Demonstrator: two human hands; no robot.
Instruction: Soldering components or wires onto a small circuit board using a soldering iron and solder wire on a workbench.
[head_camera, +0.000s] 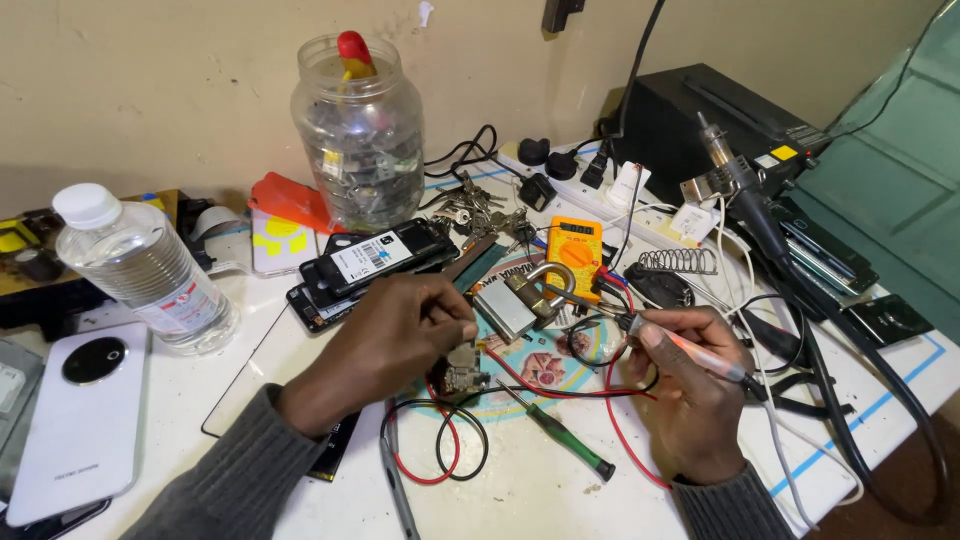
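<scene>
While left hand pinches circuit board, right hand grips soldering iron, wires crowding both.

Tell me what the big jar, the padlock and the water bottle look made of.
Jar: clear, likely plastic; contents show through.
Padlock: metal; brassy body, shiny silver shackle.
Bottle: thin clear plastic, ribbed, with a white cap.

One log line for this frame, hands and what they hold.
left hand: pinching small circuit board | right hand: holding soldering iron, tip toward padlock | table: screwdriver
</scene>
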